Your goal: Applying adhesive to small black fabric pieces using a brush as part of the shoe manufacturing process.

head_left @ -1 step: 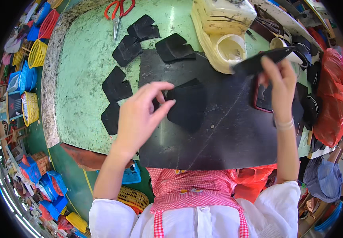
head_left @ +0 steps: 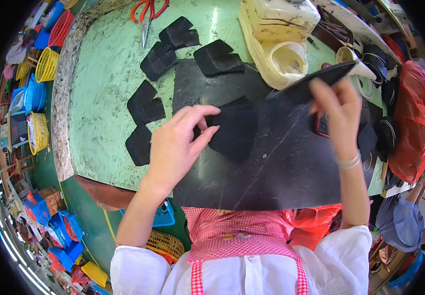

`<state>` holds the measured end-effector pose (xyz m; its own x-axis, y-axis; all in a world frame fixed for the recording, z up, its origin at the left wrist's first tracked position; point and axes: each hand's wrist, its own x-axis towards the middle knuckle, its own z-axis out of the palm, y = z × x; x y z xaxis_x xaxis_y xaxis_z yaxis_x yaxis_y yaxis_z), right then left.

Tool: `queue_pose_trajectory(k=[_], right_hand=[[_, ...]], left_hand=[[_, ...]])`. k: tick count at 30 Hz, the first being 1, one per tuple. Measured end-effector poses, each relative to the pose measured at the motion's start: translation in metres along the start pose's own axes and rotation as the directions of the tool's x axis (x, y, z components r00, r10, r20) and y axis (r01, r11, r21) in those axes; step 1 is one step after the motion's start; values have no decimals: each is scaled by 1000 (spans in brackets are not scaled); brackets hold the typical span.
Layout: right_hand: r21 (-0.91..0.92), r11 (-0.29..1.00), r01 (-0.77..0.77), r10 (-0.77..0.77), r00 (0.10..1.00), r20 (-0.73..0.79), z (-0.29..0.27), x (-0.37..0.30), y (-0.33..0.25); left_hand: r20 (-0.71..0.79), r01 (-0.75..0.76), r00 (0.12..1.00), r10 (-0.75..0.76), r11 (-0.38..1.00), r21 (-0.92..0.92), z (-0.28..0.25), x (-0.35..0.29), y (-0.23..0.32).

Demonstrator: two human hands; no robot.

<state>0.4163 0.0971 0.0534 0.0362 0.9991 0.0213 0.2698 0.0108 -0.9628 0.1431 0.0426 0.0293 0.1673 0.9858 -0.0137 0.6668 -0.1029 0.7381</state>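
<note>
A large black sheet (head_left: 271, 167) lies over the near edge of a green table (head_left: 104, 98). My left hand (head_left: 175, 145) pinches the left edge of a black cut piece (head_left: 237, 128) that rests on the sheet. My right hand (head_left: 338, 110) is raised over the sheet's right side, with its fingers closed on a long, narrow black piece (head_left: 316, 81) that points up and to the right. Several more black cut pieces lie on the table to the left, among them one (head_left: 145, 103) close to my left hand and another (head_left: 218, 56) at the sheet's far edge.
Red-handled scissors (head_left: 146, 12) lie at the table's far edge. A cream plastic jug (head_left: 276, 34) lies on its side behind the sheet. A red plastic bag (head_left: 416, 113) is at the right, coloured baskets (head_left: 38, 130) on the floor at left, and another person (head_left: 399, 221) at lower right.
</note>
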Motion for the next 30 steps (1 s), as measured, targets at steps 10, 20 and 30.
queue_pose_trajectory(k=[10,20,30], right_hand=[[-138,727,673,-501,657,564,40,-50,-7],[17,854,521,-452,725,520,41,-83,12],[-102,973,206,-182,962,205,6,-48,1]], left_hand=[[-42,28,999,-22,990,136,9,-3,5],[-66,17,998,-7,987,157,10,-5,2],[-277,31,961,26,980,198,-28,39,-38]])
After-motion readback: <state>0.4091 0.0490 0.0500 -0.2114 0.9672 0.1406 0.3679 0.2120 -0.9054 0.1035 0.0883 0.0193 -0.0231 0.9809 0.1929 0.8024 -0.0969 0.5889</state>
